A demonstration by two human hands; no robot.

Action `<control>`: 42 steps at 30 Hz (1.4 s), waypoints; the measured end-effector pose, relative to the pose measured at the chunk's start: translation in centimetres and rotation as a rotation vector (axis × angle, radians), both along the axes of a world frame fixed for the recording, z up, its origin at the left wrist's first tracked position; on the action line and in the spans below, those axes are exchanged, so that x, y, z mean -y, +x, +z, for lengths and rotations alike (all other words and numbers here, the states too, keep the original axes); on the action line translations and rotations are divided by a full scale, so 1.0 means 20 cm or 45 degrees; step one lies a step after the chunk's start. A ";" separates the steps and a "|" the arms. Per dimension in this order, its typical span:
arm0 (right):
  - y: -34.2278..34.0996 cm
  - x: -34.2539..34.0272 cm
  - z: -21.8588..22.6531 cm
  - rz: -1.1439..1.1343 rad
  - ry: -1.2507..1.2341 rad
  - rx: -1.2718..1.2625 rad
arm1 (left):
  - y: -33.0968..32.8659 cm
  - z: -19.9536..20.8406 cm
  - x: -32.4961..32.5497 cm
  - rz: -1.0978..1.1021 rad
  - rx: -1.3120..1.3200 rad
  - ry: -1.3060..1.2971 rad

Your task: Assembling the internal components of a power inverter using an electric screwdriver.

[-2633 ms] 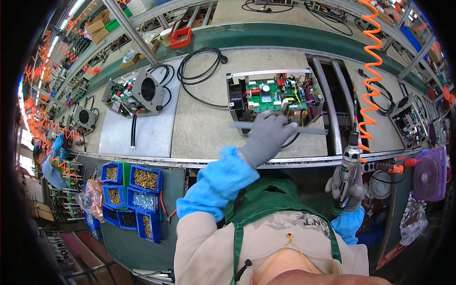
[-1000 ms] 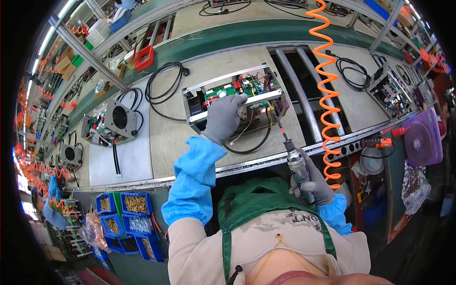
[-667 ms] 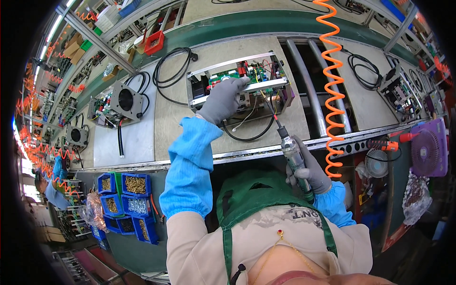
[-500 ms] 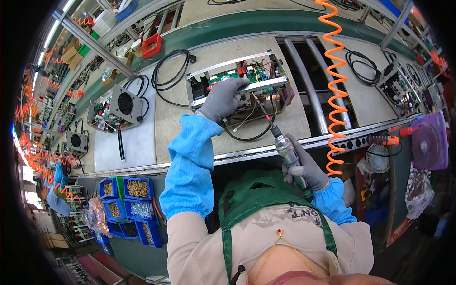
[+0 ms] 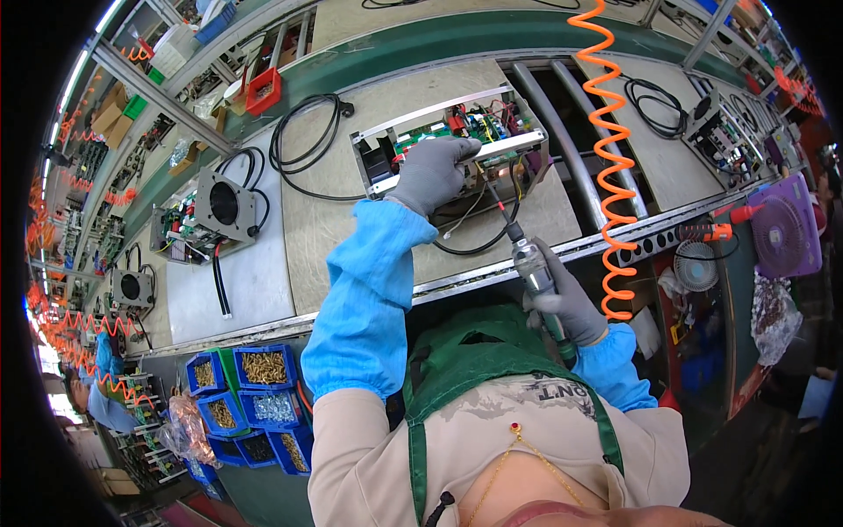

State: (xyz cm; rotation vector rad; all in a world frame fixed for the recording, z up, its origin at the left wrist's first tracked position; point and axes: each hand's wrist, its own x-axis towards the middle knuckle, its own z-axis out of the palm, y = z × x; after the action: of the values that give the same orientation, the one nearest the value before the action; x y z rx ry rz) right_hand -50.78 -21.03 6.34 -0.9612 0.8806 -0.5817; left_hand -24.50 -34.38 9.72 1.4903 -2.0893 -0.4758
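Observation:
My left hand [image 5: 430,178], in a grey glove, is closed over the near metal rail of an open electronics chassis [image 5: 518,142]. Inside that frame show a green circuit board, red parts and coloured wires; the hand covers part of them. My right hand [image 5: 571,301], also gloved, is wrapped round a power screwdriver [image 5: 532,267] with a grey barrel and green lower body. Its long bit [image 5: 501,207] with a red band slants up to the chassis's near side, below the rail. The bit's tip is too small to tell whether it touches a screw.
Another fan-fitted chassis [image 5: 225,200] stands left, and a further unit [image 5: 716,140] right. Metal rollers [image 5: 575,167] lie beside the work board. An orange coiled hose [image 5: 615,158] hangs on the right. Blue bins [image 5: 266,367] of screws sit lower left; a purple fan [image 5: 781,230] stands far right.
The view has turned slightly. My left hand and the chassis sit a little farther right. The screwdriver stays angled at the chassis's near side in my right hand.

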 end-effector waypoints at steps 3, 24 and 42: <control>0.01 -0.04 -0.01 -0.071 0.343 0.582 | 0.00 -0.02 0.02 -0.004 0.062 -0.025; 0.06 -0.02 -0.08 -0.049 0.167 0.633 | 0.83 -0.47 -1.28 1.335 -0.631 -0.361; 0.06 -0.03 -0.06 -0.029 0.020 0.468 | 1.35 -0.57 -2.23 2.131 0.564 1.150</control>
State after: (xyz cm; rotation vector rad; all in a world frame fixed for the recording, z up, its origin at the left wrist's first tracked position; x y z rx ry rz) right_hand -49.67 -20.52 5.05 -0.7976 0.5666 -0.7420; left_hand 2.47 10.28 -1.77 3.2914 -0.0773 -0.3470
